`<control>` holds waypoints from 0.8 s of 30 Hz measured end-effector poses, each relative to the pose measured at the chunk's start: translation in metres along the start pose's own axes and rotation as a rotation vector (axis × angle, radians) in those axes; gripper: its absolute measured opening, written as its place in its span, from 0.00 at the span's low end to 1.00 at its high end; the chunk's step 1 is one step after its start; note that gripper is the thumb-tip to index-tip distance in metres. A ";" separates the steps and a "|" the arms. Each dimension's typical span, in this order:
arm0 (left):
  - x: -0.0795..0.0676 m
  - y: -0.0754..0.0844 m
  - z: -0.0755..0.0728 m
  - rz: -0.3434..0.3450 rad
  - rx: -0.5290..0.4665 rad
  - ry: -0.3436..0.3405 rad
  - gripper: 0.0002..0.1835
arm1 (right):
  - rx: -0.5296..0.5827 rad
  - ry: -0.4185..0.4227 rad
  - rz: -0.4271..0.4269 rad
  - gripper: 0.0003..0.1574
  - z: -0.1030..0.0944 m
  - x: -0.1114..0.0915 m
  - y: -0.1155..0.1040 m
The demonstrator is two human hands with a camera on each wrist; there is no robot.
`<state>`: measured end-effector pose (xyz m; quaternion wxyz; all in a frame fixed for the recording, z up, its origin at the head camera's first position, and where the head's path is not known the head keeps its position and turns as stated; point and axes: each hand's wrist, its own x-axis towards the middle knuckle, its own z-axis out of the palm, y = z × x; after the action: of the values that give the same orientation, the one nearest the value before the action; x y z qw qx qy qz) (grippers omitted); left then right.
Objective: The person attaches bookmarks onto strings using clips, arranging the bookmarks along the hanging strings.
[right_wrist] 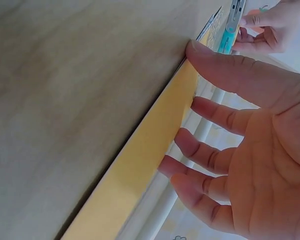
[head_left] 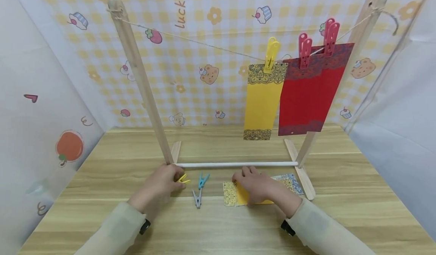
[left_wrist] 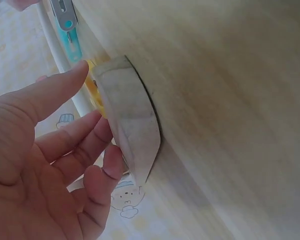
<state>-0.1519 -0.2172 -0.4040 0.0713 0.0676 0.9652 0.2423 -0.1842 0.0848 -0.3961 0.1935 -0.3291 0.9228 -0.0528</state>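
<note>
My left hand (head_left: 160, 183) rests low at the foot of the stand's left post, with thumb and fingertips on either side of a yellow clothespin (head_left: 184, 179). In the left wrist view, the stand's wooden foot (left_wrist: 130, 115) hides most of that clothespin. A teal clothespin (head_left: 203, 180) and a grey clothespin (head_left: 197, 199) lie just to the right. My right hand (head_left: 257, 185) spans a yellow card (right_wrist: 135, 150) with patterned ends, thumb at its near edge and fingertips along the far edge. Beside it, a blue-patterned card (head_left: 293, 182) shows from under the stack.
A wooden stand has a left post (head_left: 143, 84), a white crossbar (head_left: 235, 164) and a string (head_left: 197, 41) across its top. A yellow card (head_left: 261, 103) hangs from a yellow clothespin (head_left: 271, 56). Red cards (head_left: 303, 100) hang farther right from pink clothespins (head_left: 304, 50).
</note>
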 end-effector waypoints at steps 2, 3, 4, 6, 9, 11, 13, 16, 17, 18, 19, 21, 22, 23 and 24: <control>0.000 0.000 0.003 -0.031 0.000 0.002 0.07 | -0.001 0.007 -0.006 0.46 0.001 -0.001 0.000; 0.000 -0.001 0.004 -0.044 0.003 0.005 0.07 | -0.001 0.010 -0.009 0.46 0.002 -0.001 -0.001; 0.000 -0.001 0.005 -0.055 0.008 0.008 0.06 | -0.001 0.013 -0.013 0.46 0.002 -0.001 -0.001; 0.001 -0.001 0.007 -0.070 0.013 0.013 0.07 | 0.003 0.020 -0.016 0.46 0.003 -0.001 -0.001; 0.002 0.000 0.009 -0.080 0.031 0.020 0.08 | 0.008 0.031 -0.019 0.44 0.004 -0.002 0.000; 0.003 0.000 0.009 -0.084 0.038 0.019 0.09 | 0.012 0.034 -0.021 0.43 0.003 -0.002 0.000; 0.004 0.001 0.009 -0.085 0.054 0.018 0.09 | 0.016 0.034 -0.025 0.42 0.004 -0.001 0.000; 0.005 0.002 0.009 -0.083 0.076 0.019 0.11 | 0.020 0.038 -0.022 0.42 0.004 0.000 0.001; 0.005 0.003 0.009 -0.080 0.084 0.023 0.12 | 0.019 0.042 -0.019 0.42 0.005 0.001 0.002; 0.005 0.003 0.009 -0.078 0.088 0.026 0.12 | 0.020 0.046 -0.017 0.42 0.006 0.001 0.002; 0.005 0.004 0.009 -0.076 0.093 0.029 0.12 | 0.023 0.052 -0.014 0.42 0.006 0.002 0.003; 0.005 0.004 0.009 -0.075 0.097 0.033 0.12 | 0.030 0.061 -0.010 0.41 0.006 0.003 0.004; 0.005 0.004 0.009 -0.075 0.097 0.032 0.11 | 0.035 0.063 -0.011 0.40 0.006 0.003 0.004; 0.005 0.005 0.009 -0.074 0.097 0.032 0.11 | 0.040 0.066 -0.012 0.40 0.006 0.004 0.005; 0.005 0.005 0.009 -0.074 0.094 0.032 0.10 | 0.048 0.067 -0.012 0.39 0.005 0.004 0.005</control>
<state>-0.1549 -0.2082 -0.4102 0.0617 0.0312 0.9784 0.1947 -0.1877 0.0862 -0.4035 0.1700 -0.3281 0.9252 -0.0869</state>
